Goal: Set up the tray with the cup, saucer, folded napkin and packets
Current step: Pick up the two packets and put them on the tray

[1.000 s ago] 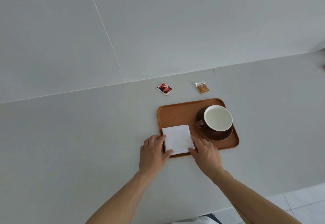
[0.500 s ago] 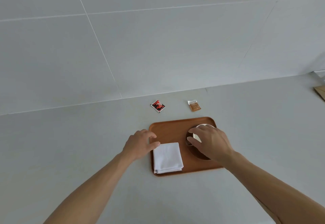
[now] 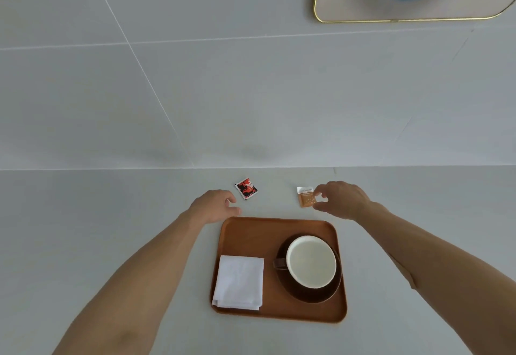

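A brown wooden tray (image 3: 245,232) lies on the grey counter. On its right side a cup (image 3: 311,261), white inside, stands on a dark saucer (image 3: 312,294). A folded white napkin (image 3: 239,282) rests on the tray's front left. Behind the tray lie two packets on the counter: a red and black packet (image 3: 246,188) and a brown packet (image 3: 306,197). My left hand (image 3: 213,205) hovers just left of the red packet, fingers curled and apart, holding nothing. My right hand (image 3: 342,199) reaches the brown packet from the right, thumb and fingertips at its edge.
The counter meets a grey tiled wall (image 3: 195,75) just behind the packets. A gold-rimmed panel (image 3: 346,6) with a blue shape hangs on the wall at the upper right.
Both hands left the napkin and cup and moved back past the tray, left toward the red packet, right to the brown one. The view tilted up.
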